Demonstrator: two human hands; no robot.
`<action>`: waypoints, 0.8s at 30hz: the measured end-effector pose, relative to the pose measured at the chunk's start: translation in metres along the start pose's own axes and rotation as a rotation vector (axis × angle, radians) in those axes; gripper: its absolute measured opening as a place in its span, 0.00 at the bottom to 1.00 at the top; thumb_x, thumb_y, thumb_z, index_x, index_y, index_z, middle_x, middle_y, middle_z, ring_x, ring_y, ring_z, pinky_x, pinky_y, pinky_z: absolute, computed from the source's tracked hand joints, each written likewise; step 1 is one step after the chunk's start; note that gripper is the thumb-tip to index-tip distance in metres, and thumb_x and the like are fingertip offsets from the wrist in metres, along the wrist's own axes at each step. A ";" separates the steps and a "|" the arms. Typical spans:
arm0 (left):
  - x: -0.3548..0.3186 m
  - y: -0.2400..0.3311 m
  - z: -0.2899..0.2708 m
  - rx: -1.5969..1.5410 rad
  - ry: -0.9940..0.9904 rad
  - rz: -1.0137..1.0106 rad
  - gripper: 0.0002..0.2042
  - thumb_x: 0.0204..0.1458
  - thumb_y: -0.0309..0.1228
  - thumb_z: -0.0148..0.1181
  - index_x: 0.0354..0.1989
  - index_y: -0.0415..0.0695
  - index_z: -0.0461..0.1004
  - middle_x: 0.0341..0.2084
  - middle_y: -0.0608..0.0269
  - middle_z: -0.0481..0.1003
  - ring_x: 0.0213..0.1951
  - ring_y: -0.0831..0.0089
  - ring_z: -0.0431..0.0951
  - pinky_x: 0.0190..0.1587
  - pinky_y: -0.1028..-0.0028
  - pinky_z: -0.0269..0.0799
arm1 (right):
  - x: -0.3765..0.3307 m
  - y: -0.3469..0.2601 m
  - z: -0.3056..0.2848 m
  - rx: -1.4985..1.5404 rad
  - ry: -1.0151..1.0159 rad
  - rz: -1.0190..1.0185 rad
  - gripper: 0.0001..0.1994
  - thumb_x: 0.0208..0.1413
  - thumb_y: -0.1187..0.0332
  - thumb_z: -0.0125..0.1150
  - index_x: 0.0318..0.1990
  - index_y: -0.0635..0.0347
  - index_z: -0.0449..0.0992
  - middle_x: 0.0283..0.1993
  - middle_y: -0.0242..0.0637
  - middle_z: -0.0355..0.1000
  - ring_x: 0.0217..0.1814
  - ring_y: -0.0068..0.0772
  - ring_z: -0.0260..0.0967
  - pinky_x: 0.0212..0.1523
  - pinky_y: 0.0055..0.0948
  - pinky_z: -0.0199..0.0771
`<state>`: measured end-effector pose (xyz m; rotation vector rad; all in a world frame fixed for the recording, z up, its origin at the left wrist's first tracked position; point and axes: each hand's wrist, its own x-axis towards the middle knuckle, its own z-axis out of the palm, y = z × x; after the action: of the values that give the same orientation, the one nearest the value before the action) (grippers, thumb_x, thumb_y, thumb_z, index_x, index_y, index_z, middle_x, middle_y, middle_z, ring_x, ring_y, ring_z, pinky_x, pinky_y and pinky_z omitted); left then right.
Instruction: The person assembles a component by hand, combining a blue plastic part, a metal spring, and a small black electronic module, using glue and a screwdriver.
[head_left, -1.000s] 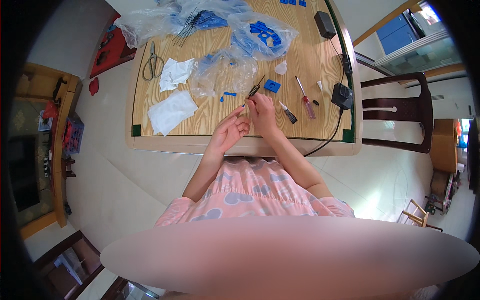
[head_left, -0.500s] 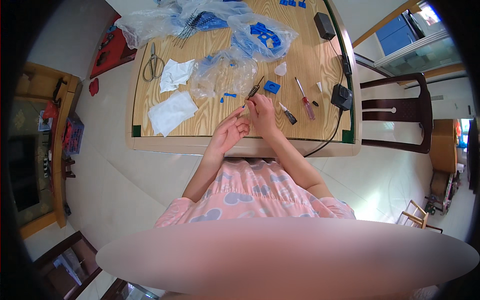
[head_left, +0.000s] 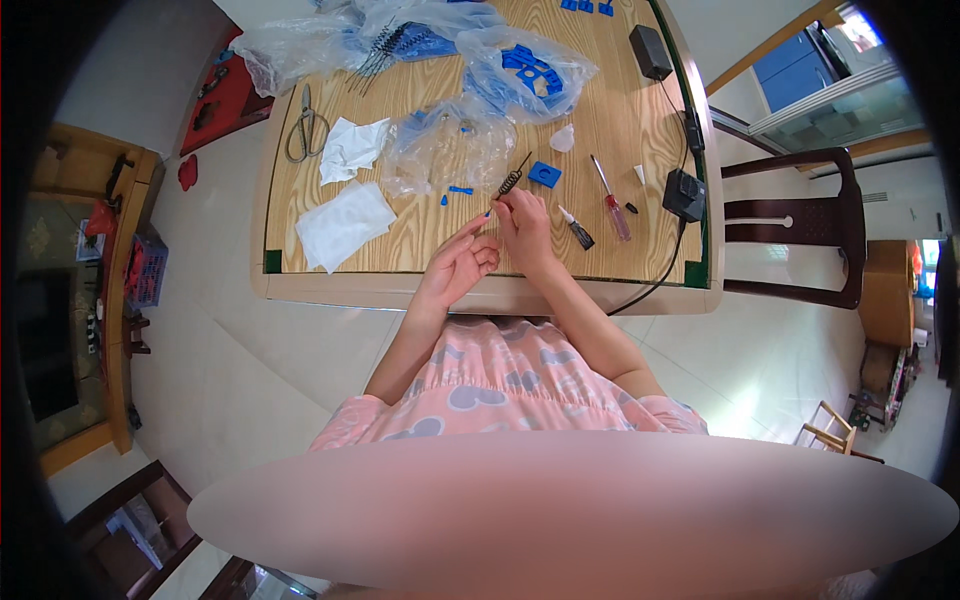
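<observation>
My right hand [head_left: 526, 228] is closed on a black coil spring [head_left: 509, 184], its coils and thin straight end sticking out beyond the fingertips. Beside it my left hand [head_left: 462, 262] is turned partly palm up, index finger stretched toward the right fingertips and the other fingers loosely bent. At that index fingertip shows a tiny blue piece [head_left: 487, 214]; whether it rests on the finger or is joined to the spring I cannot tell. Just beyond the hands lie a blue block with a round recess [head_left: 544, 174] and a small blue bow-shaped part [head_left: 460, 190].
A small glue bottle [head_left: 577, 229] and a screwdriver [head_left: 611, 204] lie to the right, near a black adapter [head_left: 684, 194] with a cable. Left are white tissues [head_left: 345, 226] and scissors [head_left: 306, 128]. Clear plastic bags [head_left: 450, 145] and more springs [head_left: 385, 52] lie farther back.
</observation>
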<state>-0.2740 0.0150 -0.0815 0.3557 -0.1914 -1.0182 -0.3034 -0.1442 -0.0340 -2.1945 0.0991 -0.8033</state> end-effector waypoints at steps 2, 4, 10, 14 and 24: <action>0.000 0.000 0.000 0.007 -0.001 0.000 0.24 0.61 0.35 0.48 0.65 0.43 0.58 0.45 0.56 0.74 0.42 0.72 0.71 0.52 0.67 0.63 | 0.000 -0.001 -0.001 0.000 -0.002 0.009 0.02 0.54 0.73 0.57 0.32 0.60 0.71 0.29 0.38 0.69 0.35 0.42 0.68 0.38 0.38 0.61; 0.000 0.000 -0.001 0.009 -0.012 0.003 0.24 0.61 0.35 0.48 0.66 0.43 0.57 0.45 0.56 0.73 0.43 0.72 0.71 0.52 0.66 0.63 | -0.001 -0.001 -0.003 -0.020 -0.017 -0.002 0.02 0.54 0.73 0.57 0.32 0.60 0.71 0.29 0.38 0.69 0.34 0.42 0.68 0.39 0.38 0.61; 0.001 0.000 -0.002 -0.018 -0.021 -0.004 0.24 0.62 0.35 0.47 0.66 0.43 0.57 0.45 0.57 0.73 0.44 0.71 0.71 0.53 0.67 0.63 | 0.001 -0.005 -0.009 0.052 -0.024 0.058 0.03 0.54 0.73 0.59 0.34 0.61 0.72 0.30 0.40 0.70 0.35 0.44 0.68 0.39 0.38 0.63; 0.002 0.000 -0.004 -0.085 -0.028 -0.004 0.23 0.63 0.34 0.45 0.66 0.44 0.57 0.47 0.52 0.74 0.45 0.67 0.74 0.50 0.67 0.67 | 0.003 -0.003 -0.014 0.108 -0.026 0.122 0.04 0.54 0.73 0.60 0.34 0.63 0.72 0.31 0.42 0.71 0.37 0.46 0.69 0.38 0.39 0.66; 0.001 -0.001 -0.007 -0.033 -0.023 -0.006 0.27 0.62 0.35 0.47 0.68 0.41 0.52 0.48 0.57 0.73 0.47 0.68 0.73 0.52 0.67 0.67 | 0.011 -0.018 -0.036 0.280 -0.113 0.322 0.04 0.57 0.76 0.57 0.39 0.65 0.72 0.36 0.37 0.76 0.39 0.28 0.75 0.42 0.28 0.73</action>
<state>-0.2719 0.0155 -0.0880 0.3150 -0.1941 -1.0307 -0.3185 -0.1587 0.0022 -1.8904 0.2597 -0.4801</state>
